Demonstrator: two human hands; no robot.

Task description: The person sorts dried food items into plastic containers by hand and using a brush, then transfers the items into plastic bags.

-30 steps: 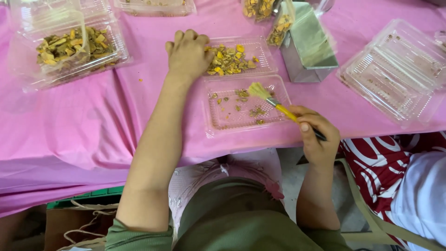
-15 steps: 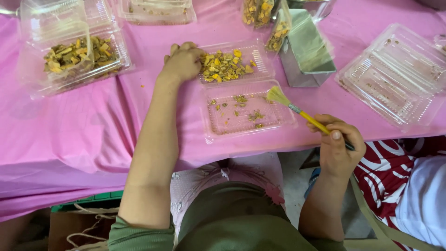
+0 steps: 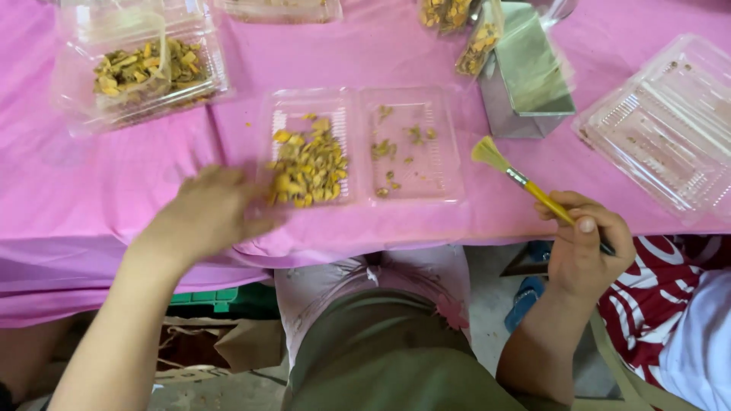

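Observation:
An open clear hinged plastic container point(image 3: 358, 194) lies on the pink tablecloth point(image 3: 137, 183). Its left half holds a pile of yellow-green dried pieces point(image 3: 308, 164); its right half holds only a few scraps point(image 3: 396, 144). My left hand point(image 3: 205, 217), blurred, rests on the cloth at the container's left front corner, touching its edge. My right hand point(image 3: 582, 243) is at the table's front edge, right of the container, gripping a yellow-handled paintbrush point(image 3: 525, 183) whose bristles point up and left, off the container.
Another clear container of dried pieces point(image 3: 141, 68) sits at the back left. An empty clear container point(image 3: 670, 125) lies at the right. A grey metal box point(image 3: 525, 76) and small bags of pieces point(image 3: 480, 38) stand at the back. A person in red-and-white clothing point(image 3: 678, 304) is at the right.
The open container now lies side by side instead of front to back. My left hand has slid from its far half to its left front corner. The brush has come off the tray to the right.

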